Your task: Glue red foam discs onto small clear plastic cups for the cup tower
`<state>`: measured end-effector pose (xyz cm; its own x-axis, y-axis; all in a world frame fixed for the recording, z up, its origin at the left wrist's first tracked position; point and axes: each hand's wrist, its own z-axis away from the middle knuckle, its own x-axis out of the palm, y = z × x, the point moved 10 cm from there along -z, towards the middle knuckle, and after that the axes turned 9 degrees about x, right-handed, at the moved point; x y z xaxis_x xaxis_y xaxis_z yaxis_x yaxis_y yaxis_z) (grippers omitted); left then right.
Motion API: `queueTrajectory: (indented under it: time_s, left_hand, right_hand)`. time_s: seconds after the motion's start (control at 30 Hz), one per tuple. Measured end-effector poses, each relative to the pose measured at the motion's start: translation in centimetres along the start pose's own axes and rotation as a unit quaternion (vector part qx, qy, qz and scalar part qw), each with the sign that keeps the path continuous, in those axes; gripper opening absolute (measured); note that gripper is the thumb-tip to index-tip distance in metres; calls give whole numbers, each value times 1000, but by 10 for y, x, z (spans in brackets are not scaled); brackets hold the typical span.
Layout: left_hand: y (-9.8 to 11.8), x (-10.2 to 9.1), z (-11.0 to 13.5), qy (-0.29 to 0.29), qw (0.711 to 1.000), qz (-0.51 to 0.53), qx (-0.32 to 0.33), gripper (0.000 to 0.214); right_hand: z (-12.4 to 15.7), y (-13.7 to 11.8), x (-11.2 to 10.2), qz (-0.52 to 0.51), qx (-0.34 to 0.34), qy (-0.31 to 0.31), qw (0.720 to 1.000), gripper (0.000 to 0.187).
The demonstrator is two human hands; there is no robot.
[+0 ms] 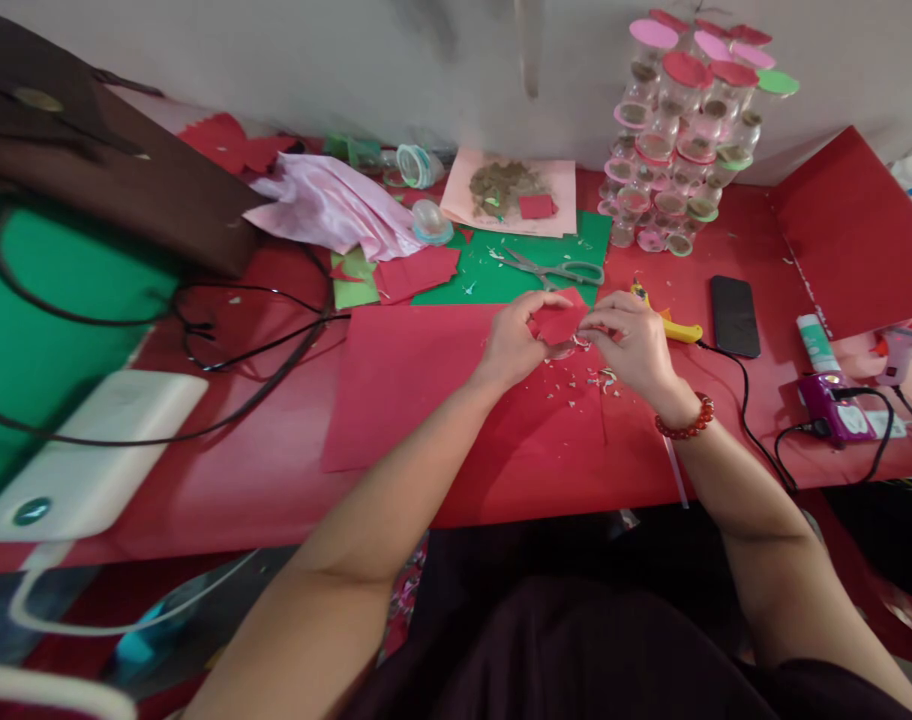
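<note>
so, where is the red paper piece (562,318)?
it's up in front of the person, over the messy bit of the red table (268,500). the left hand (517,342) has it between thumb and fingers.

and the right hand (628,335)?
its fingertips are close together at the paper's edge. i can't tell if they pinch it. something pale peeks out below, too blurry to name.

how much is done?
some, i think. little scraps (607,380) lie under the hands, so bits have likely come off something. the piece isn't put down or stuck anywhere yet. how much is left, i can't tell.

what's near?
the scissors (552,270) lie on the green sheet (452,288), just past the hands. the yellow glue gun (681,330) is beside the right hand.

any cups?
yes! a tall stack of clear cups (658,130) stands at the back, already with round paper tops, pink, red and green. some cups look brownish inside, but i can't tell what that is. a clear jar (418,166) lies on its side near the shiny pink cloth (340,205). i can't see what's in it.
</note>
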<state>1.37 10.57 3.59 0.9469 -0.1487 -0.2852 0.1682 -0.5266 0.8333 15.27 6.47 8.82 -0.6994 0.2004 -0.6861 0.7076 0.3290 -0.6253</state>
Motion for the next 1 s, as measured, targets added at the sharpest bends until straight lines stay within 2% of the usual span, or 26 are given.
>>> queueTrajectory:
  time_s: [0.33,0.57,0.63,0.77,0.83,0.9,0.93,1.0]
  left_hand:
    - [-1,0,0,3,1000,-4,13,46]
    - [1,-2,0,10,1000,-3,14,42]
    - [2,-1,0,7,1000,-6,19,41]
    - [-4,-2,0,19,1000,0,4,38]
    - [-6,-2,1,21,1000,0,4,42]
    - [-6,-1,1,20,1000,-2,10,44]
    - [-6,-2,1,21,1000,-2,11,44]
    - [-5,-2,1,22,1000,1,13,43]
  right_hand:
    - [-3,2,9,45,-1,-24,999,21]
    - [6,-4,14,79,17,-9,997,22]
    - [10,-10,18,69,19,-51,996,21]
    - [17,-11,28,27,50,-215,975,18]
    - [19,-2,28,35,82,-266,960,29]
    - [13,11,20,45,112,-249,961,39]
    - [8,14,13,39,115,-212,970,35]
    - [0,18,-1,10,109,-125,986,13]
